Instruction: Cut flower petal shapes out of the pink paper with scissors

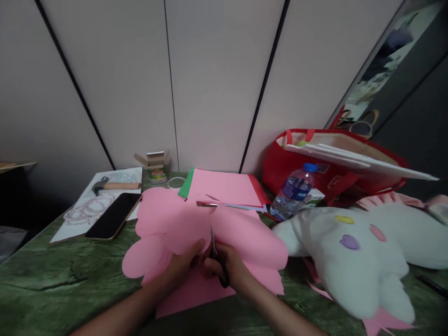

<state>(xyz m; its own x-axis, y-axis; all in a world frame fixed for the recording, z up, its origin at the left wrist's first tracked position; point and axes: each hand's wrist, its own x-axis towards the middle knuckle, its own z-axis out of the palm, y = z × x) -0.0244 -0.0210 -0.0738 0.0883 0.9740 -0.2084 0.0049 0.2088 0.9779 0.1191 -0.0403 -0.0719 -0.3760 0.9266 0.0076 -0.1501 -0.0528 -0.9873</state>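
Pink paper point(171, 219) with a scalloped, rounded outline lies across the front of the table. My left hand point(191, 256) grips the paper at its near edge, thumb on top and the other fingers beneath. In my right hand point(229, 266) is a pair of scissors point(214, 249), fingers through the dark handles, the blades pointing away from me on the paper. The right side of the paper curls up beside the scissors. Under it rests another pink sheet point(192, 296) with a jagged right edge. A small shiny reddish stick point(206, 204) lies on the paper's far part.
At left are a phone point(114, 215), a hammer point(117, 185) and bead strings point(87, 210) on a white sheet. Coloured paper point(224, 186) and a small open box point(157, 165) lie behind. A water bottle point(294, 191), red bag point(350, 163) and white plush toy point(343, 261) occupy the right.
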